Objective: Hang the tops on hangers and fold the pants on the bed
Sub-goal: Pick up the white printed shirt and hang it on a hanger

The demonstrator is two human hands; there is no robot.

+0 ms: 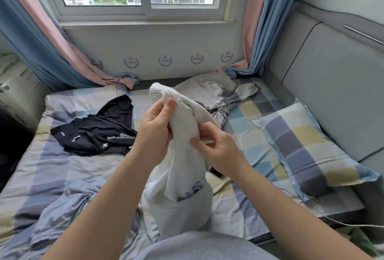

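The white garment (182, 126) is held up over the bed (62, 168), bunched into a long roll with its lower end hanging toward the person's lap, probably so that its opening can be found before hanging; no hanger is visible. The left hand (154, 122) is raised and curls around the upper part, thumb pressed on the front, while the right hand (218, 147), lower and just beside it, pinches a fold between thumb and fingers.
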